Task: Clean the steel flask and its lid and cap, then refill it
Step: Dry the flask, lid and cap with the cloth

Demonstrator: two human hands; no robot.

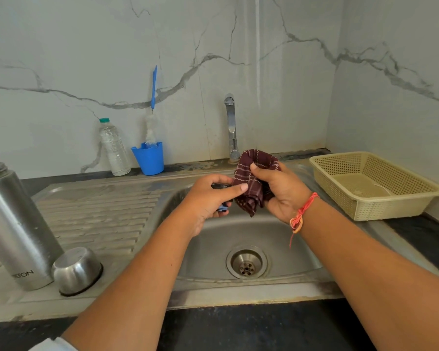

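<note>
The steel flask (15,224) stands open-necked on the drainboard at the left. Its steel cap (76,271) lies upside down beside the flask's base. Over the sink basin (276,239), my left hand (208,198) grips the small dark lid (222,207), which my fingers mostly hide. My right hand (279,191) holds a maroon checked cloth (251,181) bunched against the lid.
A tap (232,127) stands behind the basin with no water visible. A water bottle (113,148) and a blue cup (148,158) holding a bottle brush (152,107) stand against the back wall. A cream plastic basket (373,183) sits at the right.
</note>
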